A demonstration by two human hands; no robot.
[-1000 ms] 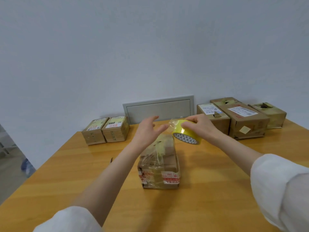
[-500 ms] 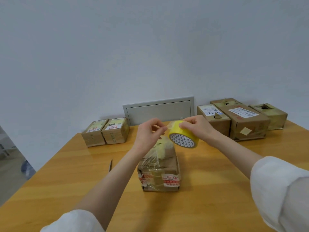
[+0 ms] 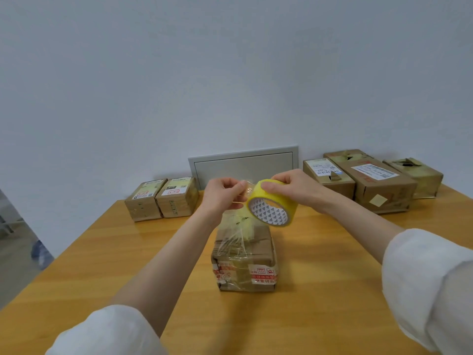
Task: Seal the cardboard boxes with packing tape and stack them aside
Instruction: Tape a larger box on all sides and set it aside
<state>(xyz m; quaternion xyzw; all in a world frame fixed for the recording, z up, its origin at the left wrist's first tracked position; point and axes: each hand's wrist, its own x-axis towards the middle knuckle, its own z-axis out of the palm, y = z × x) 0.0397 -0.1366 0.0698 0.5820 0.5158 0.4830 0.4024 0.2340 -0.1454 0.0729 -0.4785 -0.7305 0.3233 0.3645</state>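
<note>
right hand point(image 3: 297, 188) grip curled round tape roll point(image 3: 272, 207), above the box point(image 3: 245, 262) at tabletop point(image 3: 332, 303) centre. left hand point(image 3: 222, 194) grip pinches the free end point(image 3: 245, 187) at the roll's 9 o'clock. suggest: pull it out taut, level, then lay along the seam; slack wrinkles.

Light is even, soft, fairly bright — only a faint sheen on my table point(image 3: 102, 265). Weak shadow lies beside the box point(image 3: 243, 262). Wide-angle bending shows at the edges; my sleeves point(image 3: 430, 290) near the lens look soft.
</note>
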